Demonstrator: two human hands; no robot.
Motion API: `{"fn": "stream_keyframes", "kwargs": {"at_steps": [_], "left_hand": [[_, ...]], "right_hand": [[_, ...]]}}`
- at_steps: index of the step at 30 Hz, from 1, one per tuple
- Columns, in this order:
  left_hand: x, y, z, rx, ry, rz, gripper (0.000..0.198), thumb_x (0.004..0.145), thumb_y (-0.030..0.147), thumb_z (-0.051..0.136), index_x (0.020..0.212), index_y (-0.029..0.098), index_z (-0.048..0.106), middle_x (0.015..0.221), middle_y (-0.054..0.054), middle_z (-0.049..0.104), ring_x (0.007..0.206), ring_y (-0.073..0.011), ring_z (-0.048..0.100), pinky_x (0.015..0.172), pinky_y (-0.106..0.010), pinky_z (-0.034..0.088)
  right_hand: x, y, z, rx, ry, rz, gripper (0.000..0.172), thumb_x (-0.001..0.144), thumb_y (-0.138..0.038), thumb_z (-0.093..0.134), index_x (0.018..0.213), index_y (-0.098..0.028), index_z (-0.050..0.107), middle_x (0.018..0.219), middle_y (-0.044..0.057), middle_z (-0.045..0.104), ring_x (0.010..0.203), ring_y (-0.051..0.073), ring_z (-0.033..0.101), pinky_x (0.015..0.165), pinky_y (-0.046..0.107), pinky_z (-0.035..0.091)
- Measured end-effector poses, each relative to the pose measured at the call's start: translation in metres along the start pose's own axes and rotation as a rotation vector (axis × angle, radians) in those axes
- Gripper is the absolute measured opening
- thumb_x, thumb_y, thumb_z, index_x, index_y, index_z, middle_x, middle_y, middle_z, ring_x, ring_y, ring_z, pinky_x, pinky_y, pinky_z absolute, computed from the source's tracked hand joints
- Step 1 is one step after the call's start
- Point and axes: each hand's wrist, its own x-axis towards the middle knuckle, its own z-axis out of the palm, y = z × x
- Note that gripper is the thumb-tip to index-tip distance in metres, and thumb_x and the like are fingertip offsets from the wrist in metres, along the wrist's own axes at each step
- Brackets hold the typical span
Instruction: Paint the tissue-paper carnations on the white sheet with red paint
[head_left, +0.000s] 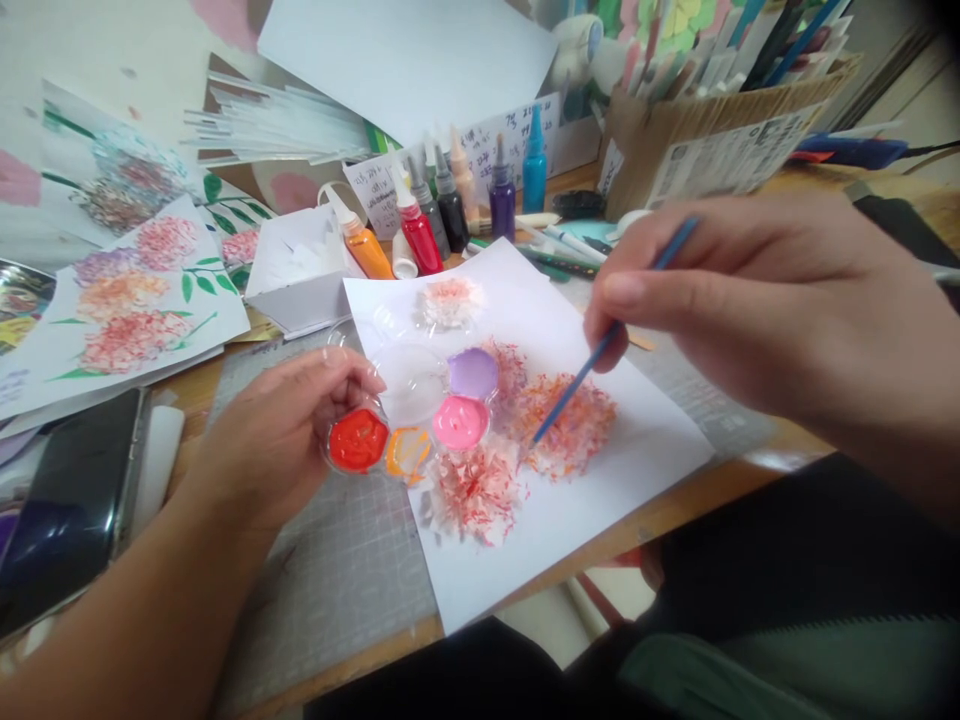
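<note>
- Our right hand (735, 290) pinches a slim blue stick (581, 377), its lower end at the orange cluster (570, 425) on our white sheet (645, 480).
- Our left hand (277, 430) grips a clear palette (411, 378) at the sheet's nine o'clock, its wells holding red, orange, pink and lilac paint.
- At ten, a white box (296, 285) holds pale scraps.
- Toward twelve stand filled paint bottles (421, 240).
- At one, a cardboard box (637, 165) holds sticks; its label (739, 155) we cannot read.
- At eleven, a card (373, 190) bears blurred handwriting.
</note>
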Motion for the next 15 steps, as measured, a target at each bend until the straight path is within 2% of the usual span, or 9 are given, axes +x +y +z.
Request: {"fn": "stream_keyframes", "kwargs": {"at_steps": [11,15], "left_hand": [[0.0010,-0.0024,-0.0029,0.011,-0.007,0.005,0.023,0.082,0.034,0.059,0.067,0.020,0.068,0.059,0.000,0.059,0.051,-0.0092,0.051,0.047,-0.017,0.041],[0.0013,-0.0009,-0.0014,0.015,-0.003,0.001,0.023,0.082,0.034,0.057,0.067,0.019,0.068,0.059,0.000,0.058,0.052,-0.0093,0.050,0.046,-0.016,0.040]], "right_hand": [[-0.0002,0.0005,0.0000,-0.008,0.042,-0.008,0.023,0.086,-0.033,0.065,0.068,-0.020,0.066,0.067,-0.001,0.068,0.064,0.008,0.062,0.059,0.023,0.048],[-0.0008,0.0003,-0.0004,-0.051,0.010,-0.015,0.025,0.086,-0.037,0.066,0.067,-0.020,0.067,0.067,-0.001,0.068,0.060,0.007,0.059,0.056,0.023,0.047]]}}
